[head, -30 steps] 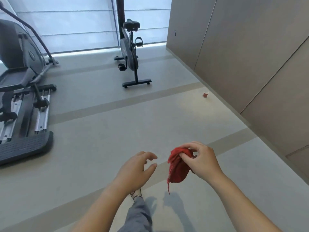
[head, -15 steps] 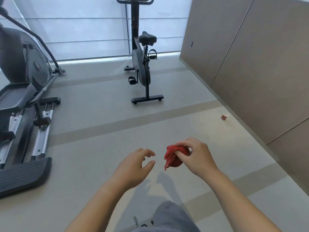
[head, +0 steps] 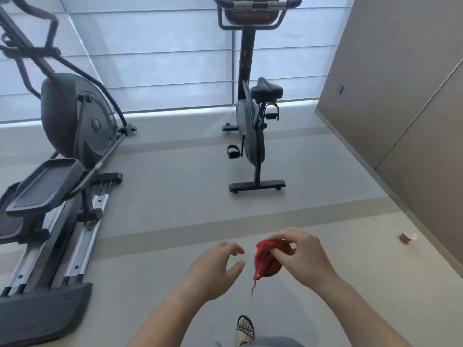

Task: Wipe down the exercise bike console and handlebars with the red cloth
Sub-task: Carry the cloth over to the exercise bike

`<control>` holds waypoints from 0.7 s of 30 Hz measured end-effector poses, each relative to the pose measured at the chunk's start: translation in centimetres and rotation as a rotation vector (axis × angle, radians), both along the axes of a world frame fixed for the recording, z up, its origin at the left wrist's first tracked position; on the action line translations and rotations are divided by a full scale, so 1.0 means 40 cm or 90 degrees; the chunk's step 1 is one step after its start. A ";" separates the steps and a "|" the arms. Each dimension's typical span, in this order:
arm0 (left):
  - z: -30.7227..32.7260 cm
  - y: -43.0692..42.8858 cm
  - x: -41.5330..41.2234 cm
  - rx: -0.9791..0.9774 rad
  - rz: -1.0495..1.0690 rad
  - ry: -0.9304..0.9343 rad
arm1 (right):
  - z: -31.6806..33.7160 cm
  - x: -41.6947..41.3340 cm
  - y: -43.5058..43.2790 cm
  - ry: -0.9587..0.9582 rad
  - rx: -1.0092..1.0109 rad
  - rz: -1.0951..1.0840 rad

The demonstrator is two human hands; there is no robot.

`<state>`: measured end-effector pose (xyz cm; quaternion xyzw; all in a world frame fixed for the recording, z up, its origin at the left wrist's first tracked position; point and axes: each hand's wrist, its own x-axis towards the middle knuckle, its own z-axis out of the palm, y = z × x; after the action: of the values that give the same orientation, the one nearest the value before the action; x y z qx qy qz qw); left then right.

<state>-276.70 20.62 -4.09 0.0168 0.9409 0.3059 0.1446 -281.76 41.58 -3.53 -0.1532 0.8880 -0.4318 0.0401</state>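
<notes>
A bunched red cloth (head: 266, 259) hangs from my right hand (head: 304, 255), whose fingers pinch its top; a loose thread dangles below it. My left hand (head: 213, 267) hovers just left of the cloth with fingers loosely curled, holding nothing. The black exercise bike (head: 250, 136) stands ahead on the floor, well beyond my hands. Its console (head: 251, 12) and handlebars (head: 258, 5) show at the top edge of the view, its saddle lower down.
An elliptical trainer (head: 72, 151) fills the left side. A beige panelled wall (head: 413, 96) runs along the right, with a small red paper cup (head: 406, 237) on the floor beside it. Shaded windows lie behind the machines. My sandalled foot (head: 246, 329) is below.
The view has tilted up and moved nearer the bike, bringing its console and handlebars into sight. My hands keep the same pose, with the cloth hanging a little looser.
</notes>
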 end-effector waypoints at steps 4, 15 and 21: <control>0.004 -0.062 -0.190 -0.006 0.048 -0.005 | 0.014 -0.224 -0.057 -0.047 -0.049 0.018; -0.071 -0.275 -0.640 0.062 0.092 -0.026 | -0.037 -0.721 -0.292 -0.012 0.034 0.062; -0.073 -0.481 -0.964 0.019 0.083 -0.047 | -0.030 -1.022 -0.506 -0.027 0.031 0.067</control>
<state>-315.26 1.40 -7.01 -0.0533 0.9294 0.3288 0.1589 -322.64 21.36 -4.73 -0.1896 0.8877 -0.4108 0.0854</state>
